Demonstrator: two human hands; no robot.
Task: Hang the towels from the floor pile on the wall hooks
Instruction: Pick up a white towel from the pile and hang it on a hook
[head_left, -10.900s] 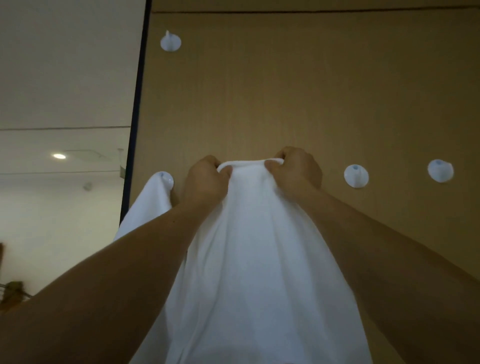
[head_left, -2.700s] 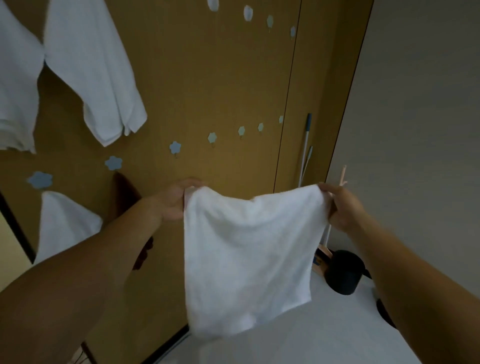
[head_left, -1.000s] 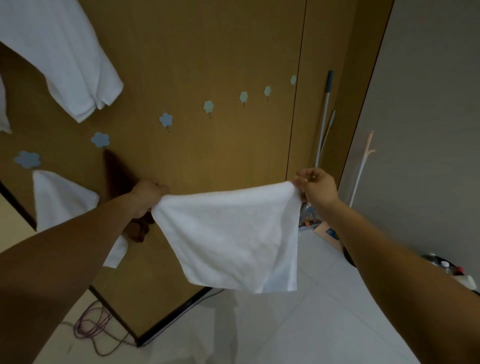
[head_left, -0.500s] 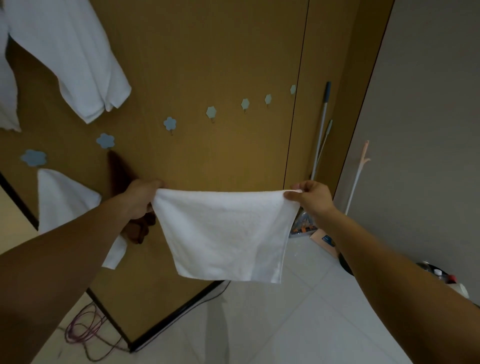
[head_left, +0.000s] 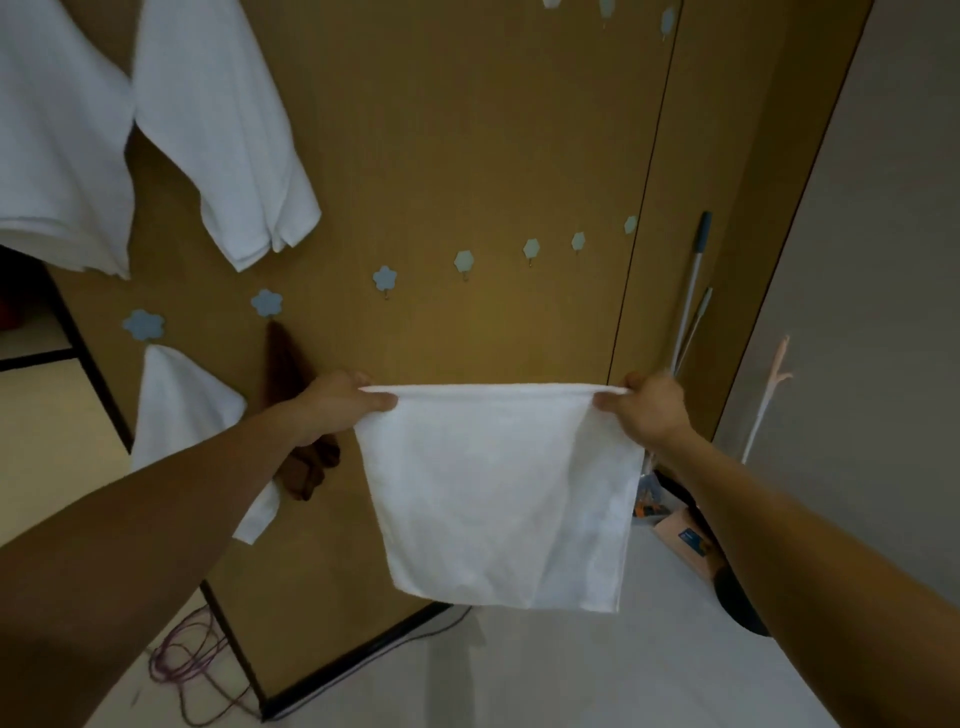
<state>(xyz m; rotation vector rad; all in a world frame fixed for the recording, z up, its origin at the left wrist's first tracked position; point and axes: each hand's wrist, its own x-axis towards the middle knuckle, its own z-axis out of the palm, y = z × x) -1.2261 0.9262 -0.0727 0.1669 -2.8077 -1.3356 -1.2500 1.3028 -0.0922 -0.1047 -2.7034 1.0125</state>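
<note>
A small white towel (head_left: 498, 493) hangs stretched flat in front of the brown wall panel (head_left: 467, 130). My left hand (head_left: 337, 405) pinches its upper left corner and my right hand (head_left: 649, 410) pinches its upper right corner. Two large white towels (head_left: 218, 130) hang high on the left. A smaller white towel (head_left: 182, 400) hangs from a low hook beside a brown cloth (head_left: 285, 364). A row of pale blue flower-shaped hooks (head_left: 384, 278) runs across the panel above my hands, and several of them are bare.
A mop handle (head_left: 691, 291) and a pale stick (head_left: 769, 395) lean in the right corner by a grey wall. A dark round object (head_left: 737, 597) and a small box (head_left: 685, 535) lie on the white floor. A purple cord (head_left: 192, 670) coils at lower left.
The towel's top edge is pulled taut and level now. The view has tilted up and nearer the wall, bringing both large hung towels into sight.
</note>
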